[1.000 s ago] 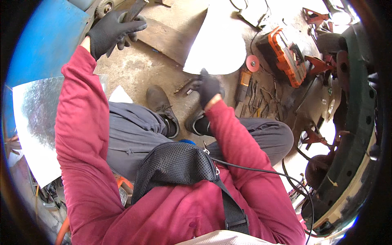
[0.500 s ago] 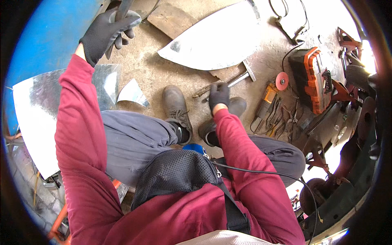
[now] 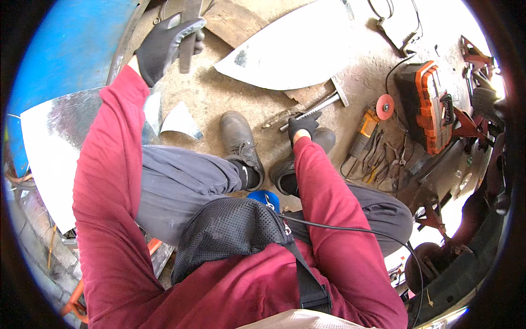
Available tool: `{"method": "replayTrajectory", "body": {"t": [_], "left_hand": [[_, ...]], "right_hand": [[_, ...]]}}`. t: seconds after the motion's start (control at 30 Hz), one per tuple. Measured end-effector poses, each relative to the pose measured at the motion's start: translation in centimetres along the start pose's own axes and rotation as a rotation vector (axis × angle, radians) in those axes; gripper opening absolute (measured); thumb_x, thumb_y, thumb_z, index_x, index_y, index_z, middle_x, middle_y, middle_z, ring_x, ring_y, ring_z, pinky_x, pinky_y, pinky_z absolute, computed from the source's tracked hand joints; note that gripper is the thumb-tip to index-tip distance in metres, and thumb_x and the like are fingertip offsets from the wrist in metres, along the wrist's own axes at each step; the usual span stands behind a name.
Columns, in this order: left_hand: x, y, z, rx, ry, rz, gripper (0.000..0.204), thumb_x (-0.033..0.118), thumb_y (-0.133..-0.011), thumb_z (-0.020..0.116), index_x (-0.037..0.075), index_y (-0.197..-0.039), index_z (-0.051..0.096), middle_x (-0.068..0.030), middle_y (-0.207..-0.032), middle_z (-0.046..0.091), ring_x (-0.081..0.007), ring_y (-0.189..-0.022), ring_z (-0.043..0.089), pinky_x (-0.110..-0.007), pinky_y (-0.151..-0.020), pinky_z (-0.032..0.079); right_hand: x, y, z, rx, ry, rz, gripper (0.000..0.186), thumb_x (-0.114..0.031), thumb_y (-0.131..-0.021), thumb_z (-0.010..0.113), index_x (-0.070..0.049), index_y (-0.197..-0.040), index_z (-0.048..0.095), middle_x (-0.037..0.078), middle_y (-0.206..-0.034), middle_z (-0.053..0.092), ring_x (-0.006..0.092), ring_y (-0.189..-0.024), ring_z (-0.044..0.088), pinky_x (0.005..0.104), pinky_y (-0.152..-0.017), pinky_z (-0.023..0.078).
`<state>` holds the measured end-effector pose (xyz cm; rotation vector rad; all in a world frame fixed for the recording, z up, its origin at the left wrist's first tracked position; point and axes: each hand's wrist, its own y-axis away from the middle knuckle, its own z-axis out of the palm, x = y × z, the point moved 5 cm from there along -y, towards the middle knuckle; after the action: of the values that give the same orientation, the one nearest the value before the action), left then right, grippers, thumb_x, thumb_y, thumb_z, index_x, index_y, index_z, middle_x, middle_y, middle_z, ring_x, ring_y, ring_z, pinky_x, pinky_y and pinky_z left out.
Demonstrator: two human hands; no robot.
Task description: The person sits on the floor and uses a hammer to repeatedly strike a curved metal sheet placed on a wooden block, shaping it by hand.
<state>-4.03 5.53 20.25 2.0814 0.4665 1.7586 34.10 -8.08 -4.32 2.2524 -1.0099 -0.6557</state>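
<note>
My left hand (image 3: 169, 46), in a black glove, is closed around a flat dark metal bar (image 3: 187, 57) at the upper left, beside a blue panel (image 3: 66, 49). The bar stands nearly upright in the view, its upper end cut off by the edge. In front of my right boot, my gloved right hand (image 3: 303, 125) is closed on the ridged metal handle of a hammer (image 3: 341, 92). The hammer's head points away to the right, near a large pale sheet-metal piece (image 3: 290, 52). A small triangular metal offcut (image 3: 182, 120) lies left of my boots.
Another large metal sheet (image 3: 60, 137) lies by my left leg. At right are an angle grinder (image 3: 364, 131) with a red disc (image 3: 385, 107), several pliers (image 3: 378, 159) and a black-and-orange toolbox (image 3: 427, 109). A wooden board (image 3: 233, 22) lies under the pale sheet. A black cable (image 3: 350, 230) crosses my right arm.
My left hand has shifted right with the bar, which shows more of its lower end. My right hand has turned on the hammer's handle and uncovered more of it. The view has shifted slightly.
</note>
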Motion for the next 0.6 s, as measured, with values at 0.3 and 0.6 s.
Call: {"method": "replayTrajectory", "body": {"t": [0.3,0.6], "left_hand": [[-4.6,-8.1,4.6,0.043,-0.584,0.054,0.033,0.034,-0.103,0.068,0.006,-0.118,0.077,-0.0069,-0.112,0.079,-0.0155,-0.100,0.072,-0.033,-0.088,0.056],[-10.5,-11.5,10.0,0.318,-0.201,0.081,0.037,0.032,-0.102,0.070,-0.003,-0.115,0.074,-0.0152,-0.108,0.079,-0.0227,-0.096,0.074,-0.036,-0.087,0.054]], "right_hand": [[6.3,-8.2,-3.1,0.107,-0.541,0.104,0.030,-0.027,-0.082,0.071,-0.003,-0.100,0.066,0.012,-0.082,0.065,0.0311,-0.077,0.062,0.0464,-0.070,0.052],[-7.0,7.2,-27.8,-0.226,-0.799,-0.361,0.020,-0.032,-0.103,0.067,-0.015,-0.105,0.057,-0.003,-0.076,0.051,0.0073,-0.055,0.050,0.0269,-0.043,0.039]]}}
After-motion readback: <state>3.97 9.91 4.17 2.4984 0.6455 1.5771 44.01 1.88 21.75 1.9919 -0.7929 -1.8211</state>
